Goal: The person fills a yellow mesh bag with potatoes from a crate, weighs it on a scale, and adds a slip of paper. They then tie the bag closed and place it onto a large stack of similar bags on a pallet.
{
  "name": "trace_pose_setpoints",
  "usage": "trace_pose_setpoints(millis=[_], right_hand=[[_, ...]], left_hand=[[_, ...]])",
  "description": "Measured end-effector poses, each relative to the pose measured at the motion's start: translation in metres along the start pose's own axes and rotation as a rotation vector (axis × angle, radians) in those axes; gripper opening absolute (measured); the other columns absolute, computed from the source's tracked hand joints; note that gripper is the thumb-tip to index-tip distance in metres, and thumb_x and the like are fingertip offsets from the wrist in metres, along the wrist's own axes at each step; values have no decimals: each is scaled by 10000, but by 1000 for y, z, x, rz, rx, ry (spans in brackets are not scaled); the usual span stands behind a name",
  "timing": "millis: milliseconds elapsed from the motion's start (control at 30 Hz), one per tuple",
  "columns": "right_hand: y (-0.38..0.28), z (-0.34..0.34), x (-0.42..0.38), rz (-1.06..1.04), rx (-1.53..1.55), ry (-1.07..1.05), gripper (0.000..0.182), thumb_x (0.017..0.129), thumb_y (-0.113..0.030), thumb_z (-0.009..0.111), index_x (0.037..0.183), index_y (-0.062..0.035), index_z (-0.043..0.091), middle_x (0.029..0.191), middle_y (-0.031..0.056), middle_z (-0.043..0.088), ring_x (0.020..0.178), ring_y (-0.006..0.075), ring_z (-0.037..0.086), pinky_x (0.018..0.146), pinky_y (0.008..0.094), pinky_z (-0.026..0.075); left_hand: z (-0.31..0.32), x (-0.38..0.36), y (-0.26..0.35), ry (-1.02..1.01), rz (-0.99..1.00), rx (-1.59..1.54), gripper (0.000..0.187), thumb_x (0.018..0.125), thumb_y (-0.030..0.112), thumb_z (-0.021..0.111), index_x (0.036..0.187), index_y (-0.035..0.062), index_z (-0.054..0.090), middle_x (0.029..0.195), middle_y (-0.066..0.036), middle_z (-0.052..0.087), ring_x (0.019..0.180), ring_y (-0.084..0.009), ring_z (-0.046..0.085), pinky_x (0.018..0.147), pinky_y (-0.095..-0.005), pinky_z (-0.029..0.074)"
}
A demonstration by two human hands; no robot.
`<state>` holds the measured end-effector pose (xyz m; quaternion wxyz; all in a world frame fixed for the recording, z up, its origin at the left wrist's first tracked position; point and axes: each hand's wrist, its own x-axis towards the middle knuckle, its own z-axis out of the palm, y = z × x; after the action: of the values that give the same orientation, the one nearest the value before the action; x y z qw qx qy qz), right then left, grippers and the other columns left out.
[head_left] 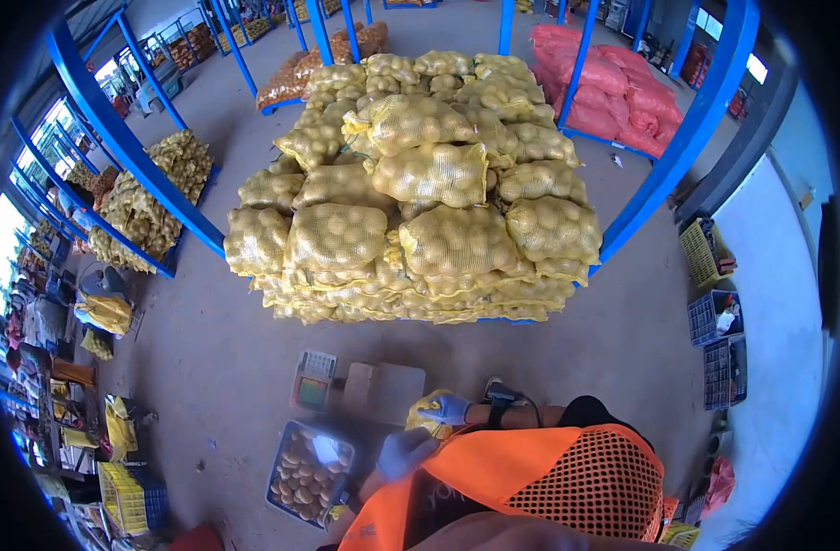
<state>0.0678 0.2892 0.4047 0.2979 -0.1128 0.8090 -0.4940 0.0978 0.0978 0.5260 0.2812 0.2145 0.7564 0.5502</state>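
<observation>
My right hand (446, 409), in a blue-grey glove, grips a yellow mesh bag (420, 415) close to my body. Much of the bag is hidden behind the hands and the orange vest. Just below it, my left hand (404, 455) wears a similar glove and is smeared by motion, so its fingers do not show clearly. A platform scale (403, 386) lies on the floor in front of the bag, with its display unit (315, 369) to the left. Beside my left hand stands a crate (271, 491) of round, potato-like produce, with a pale sheet on top.
Ahead, a large stack of filled yellow mesh bags (337, 234) stands between blue metal posts (663, 193). Pink sacks (613, 87) are piled behind on the right. Crates (716, 317) line the right wall. More bag stacks (154, 202) and other people are at the left.
</observation>
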Motion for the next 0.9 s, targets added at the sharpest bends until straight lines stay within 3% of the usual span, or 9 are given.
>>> trace_pose_setpoints(millis=[233,433,467,500,533,633,667,800,900], right_hand=[[75,-48,-48,-77,287,182,325,861,-336,605,964,-31,653,909,123,670,809,193,634,714,327,481],[25,-124,-70,161,151,194,348,847,-361,616,962,-34,647,810,150,650,719,208,616,672,346,475],[59,-125,-63,10,17,263,356,843,-365,620,960,-29,642,786,152,642,708,220,614,664,351,475],[90,-124,-56,-148,-115,320,365,840,-369,623,957,-24,637,761,154,633,697,231,613,656,357,475],[36,-157,-69,120,10,294,341,846,-343,617,960,-21,632,797,174,627,730,249,614,652,366,477],[91,-208,-46,-129,516,626,301,836,-274,648,927,11,611,709,23,583,646,163,531,614,330,463],[42,-245,-60,173,460,591,226,855,-247,629,904,-28,603,674,3,536,613,121,497,561,272,428],[-68,-317,-65,-194,502,836,246,867,-329,617,784,-114,530,663,-37,460,596,67,417,532,232,334],[-148,-386,-64,-400,407,1059,289,862,-385,620,740,-146,511,669,-45,443,606,47,398,532,215,309]], left_hand=[[53,73,52,-53,-158,-267,394,898,356,537,1026,-12,590,822,-88,587,764,-159,543,692,-302,434],[60,103,46,358,-248,-617,349,894,292,563,1111,19,559,770,-25,566,683,-91,520,605,-239,420],[59,99,37,434,-272,-625,333,895,282,562,1101,20,565,744,-21,565,661,-91,522,578,-238,418],[60,94,19,488,-302,-597,324,893,285,566,1083,22,570,721,-19,560,635,-92,522,556,-237,415],[61,86,-5,553,-337,-575,316,890,287,569,1065,25,576,698,-18,555,610,-93,521,534,-236,411],[69,32,-99,635,-565,-585,304,865,317,597,1012,52,577,709,-20,568,585,-102,538,494,-248,415],[79,6,-133,677,-665,-540,288,858,326,600,996,75,570,715,-16,578,570,-107,552,480,-249,421],[124,-154,-281,870,-1260,-269,286,815,362,620,804,76,621,639,-26,539,523,-170,532,453,-305,429],[159,-253,-335,1133,-1568,-581,287,807,364,610,777,79,602,607,-53,535,484,-186,519,421,-339,404]])
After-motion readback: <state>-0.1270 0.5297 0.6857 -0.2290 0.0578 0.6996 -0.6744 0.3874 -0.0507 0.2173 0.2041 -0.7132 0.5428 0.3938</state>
